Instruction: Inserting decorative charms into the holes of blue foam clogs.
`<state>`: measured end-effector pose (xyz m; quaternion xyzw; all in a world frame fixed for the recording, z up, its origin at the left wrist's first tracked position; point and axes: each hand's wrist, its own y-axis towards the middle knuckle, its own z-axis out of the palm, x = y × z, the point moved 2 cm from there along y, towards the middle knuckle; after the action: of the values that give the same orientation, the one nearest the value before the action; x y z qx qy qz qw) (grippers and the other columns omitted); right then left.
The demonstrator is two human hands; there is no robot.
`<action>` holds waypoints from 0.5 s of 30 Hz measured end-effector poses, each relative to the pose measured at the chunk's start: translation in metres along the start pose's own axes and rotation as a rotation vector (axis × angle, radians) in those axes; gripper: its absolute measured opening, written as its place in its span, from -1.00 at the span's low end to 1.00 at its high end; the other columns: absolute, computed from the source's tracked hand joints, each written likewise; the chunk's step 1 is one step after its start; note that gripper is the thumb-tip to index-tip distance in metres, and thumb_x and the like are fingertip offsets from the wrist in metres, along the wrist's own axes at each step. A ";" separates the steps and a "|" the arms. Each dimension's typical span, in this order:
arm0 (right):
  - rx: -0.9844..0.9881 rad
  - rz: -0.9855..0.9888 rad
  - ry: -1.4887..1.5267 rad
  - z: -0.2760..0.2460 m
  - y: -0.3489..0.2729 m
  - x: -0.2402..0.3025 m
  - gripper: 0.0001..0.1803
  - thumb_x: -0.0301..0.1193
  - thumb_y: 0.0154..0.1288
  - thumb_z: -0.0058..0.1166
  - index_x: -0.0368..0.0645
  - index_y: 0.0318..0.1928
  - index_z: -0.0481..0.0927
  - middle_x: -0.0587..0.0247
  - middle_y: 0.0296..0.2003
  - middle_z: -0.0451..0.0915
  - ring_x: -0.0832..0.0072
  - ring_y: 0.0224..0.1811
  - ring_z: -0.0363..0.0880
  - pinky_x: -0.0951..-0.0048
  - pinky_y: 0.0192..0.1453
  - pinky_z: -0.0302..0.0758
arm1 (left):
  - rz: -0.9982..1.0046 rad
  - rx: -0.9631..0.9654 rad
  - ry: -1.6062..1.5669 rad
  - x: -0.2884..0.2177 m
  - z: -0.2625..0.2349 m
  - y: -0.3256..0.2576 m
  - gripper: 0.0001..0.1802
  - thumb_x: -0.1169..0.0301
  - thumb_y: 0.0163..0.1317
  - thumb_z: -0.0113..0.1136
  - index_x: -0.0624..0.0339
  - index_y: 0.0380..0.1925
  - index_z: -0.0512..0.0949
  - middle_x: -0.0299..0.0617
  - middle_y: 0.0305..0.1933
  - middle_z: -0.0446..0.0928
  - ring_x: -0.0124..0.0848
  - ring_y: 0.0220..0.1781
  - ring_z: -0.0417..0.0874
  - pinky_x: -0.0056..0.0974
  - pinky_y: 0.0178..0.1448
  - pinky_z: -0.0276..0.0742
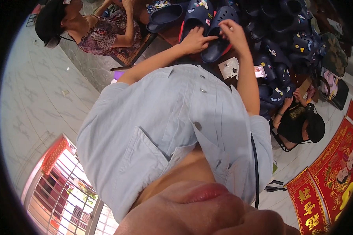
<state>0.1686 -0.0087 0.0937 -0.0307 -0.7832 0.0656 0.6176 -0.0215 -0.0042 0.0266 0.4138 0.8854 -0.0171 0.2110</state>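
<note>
A pair of navy blue clogs lies before me at the top of the view. The left clog (197, 12) has colourful charms on its upper, and the right clog (226, 14) has holes in its toe. Red edges show beneath both. My left hand (197, 40) rests at the left clog's opening, fingers spread, one finger stretched across to the right clog. Above the right clog's opening is my right hand (233, 34), its fingers bent and pinched together. Whatever may be between those fingertips is too small to make out.
Many navy clogs with charms (276, 51) are piled to the right. Near my right forearm lies a white packet (229, 68). Another navy clog (166, 17) sits to the left. One person (102, 35) sits at the left, another (300, 121) at the right.
</note>
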 end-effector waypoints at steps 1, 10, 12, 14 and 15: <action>0.001 0.015 -0.006 0.011 -0.014 -0.002 -0.79 -0.32 0.39 0.10 -0.19 -0.12 0.63 0.29 -0.50 0.61 0.64 -0.50 0.54 0.54 -0.36 0.47 | 0.021 -0.074 -0.074 0.001 -0.004 -0.002 -0.56 0.26 0.15 0.18 -0.23 0.10 0.62 0.19 -0.01 0.45 0.11 0.05 0.46 0.03 0.13 0.44; -0.074 -0.159 -0.756 0.060 -0.043 -0.041 -0.70 -0.45 0.15 0.16 -0.07 -0.07 0.50 0.02 -0.12 0.46 0.01 0.06 0.47 0.04 -0.02 0.54 | -0.166 -0.205 -0.195 0.045 -0.100 0.030 -0.78 0.36 0.22 0.23 0.13 -0.16 0.70 -0.05 -0.17 0.67 -0.08 -0.15 0.70 -0.14 -0.03 0.60; -0.094 -0.215 -0.810 0.064 -0.043 -0.038 -0.68 -0.45 0.14 0.17 -0.09 -0.06 0.50 0.02 -0.10 0.46 0.02 0.07 0.46 0.05 -0.02 0.53 | -0.090 -0.280 0.022 0.066 -0.103 0.053 -0.78 0.37 0.26 0.21 0.16 -0.14 0.68 -0.04 -0.19 0.67 -0.12 -0.18 0.72 -0.20 -0.10 0.60; -0.121 -0.262 -0.872 0.065 -0.044 -0.039 -0.67 -0.45 0.12 0.18 -0.10 -0.06 0.51 0.01 -0.08 0.45 0.02 0.08 0.45 0.05 -0.01 0.53 | -0.163 -0.235 -0.004 0.070 -0.093 0.086 -0.69 0.27 0.15 0.28 0.15 -0.12 0.64 0.02 -0.17 0.61 -0.05 -0.12 0.64 -0.12 -0.08 0.59; -0.107 -0.279 -0.907 0.065 -0.045 -0.040 -0.65 -0.42 0.11 0.21 -0.12 -0.05 0.51 0.00 -0.08 0.44 0.02 0.07 0.45 0.05 0.00 0.52 | -0.236 -0.188 -0.030 0.071 -0.086 0.102 -0.57 0.16 0.04 0.35 0.14 -0.11 0.60 0.08 -0.14 0.55 0.02 -0.05 0.57 -0.04 -0.05 0.58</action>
<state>0.1167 -0.0624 0.0466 0.0747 -0.9726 -0.0518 0.2140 -0.0177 0.1321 0.0923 0.2850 0.9223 0.0348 0.2586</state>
